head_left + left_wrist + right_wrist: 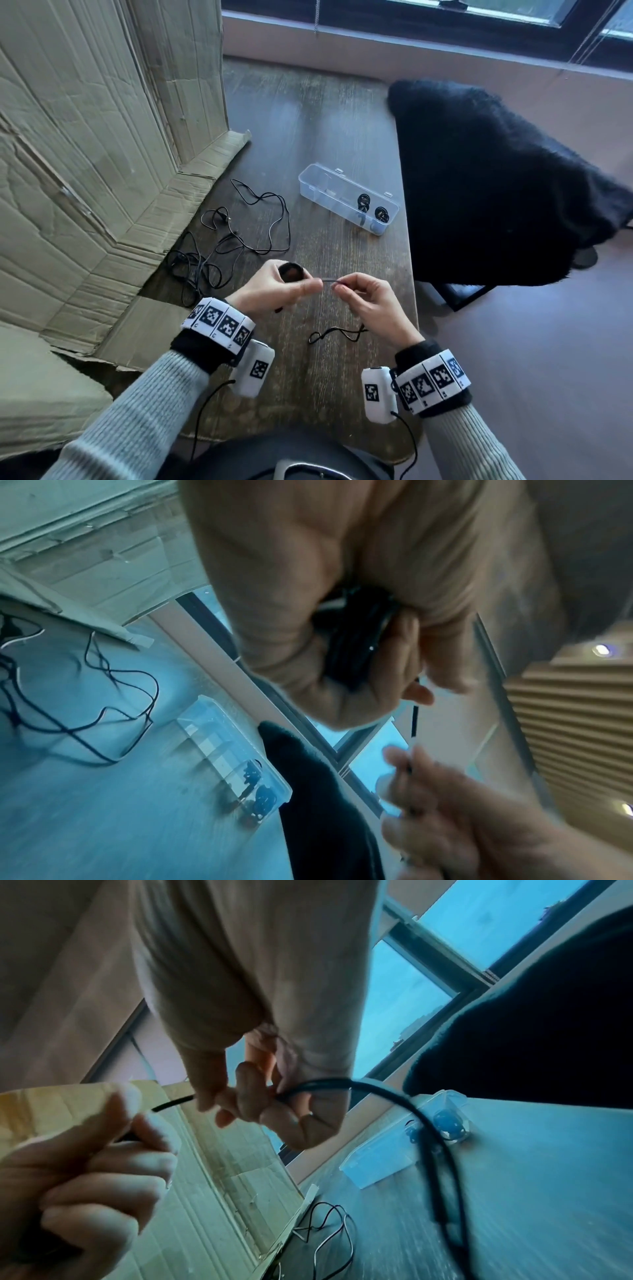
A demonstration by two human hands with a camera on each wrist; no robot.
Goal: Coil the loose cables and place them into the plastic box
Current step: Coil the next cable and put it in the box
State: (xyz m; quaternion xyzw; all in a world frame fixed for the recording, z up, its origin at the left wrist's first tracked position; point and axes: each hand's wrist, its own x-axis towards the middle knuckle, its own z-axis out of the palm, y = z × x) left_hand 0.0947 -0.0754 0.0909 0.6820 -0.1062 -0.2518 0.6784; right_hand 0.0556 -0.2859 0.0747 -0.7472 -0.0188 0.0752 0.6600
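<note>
Gripping a black coil (pixel 291 271), the left hand (pixel 274 287) faces the right hand (pixel 368 306) pinching its loose cable end (pixel 330 281).

This looks like a room in a home or a small office, though it is hard to say which. A dark wooden table (pixel 329 144) stands next to a big window (pixel 445 13) with pull cords. Flat brown cardboard (pixel 85 154) leans at the table's left side. A fuzzy black cloth (pixel 496 178) hangs over a chair beside it. The floor is smooth.
</note>
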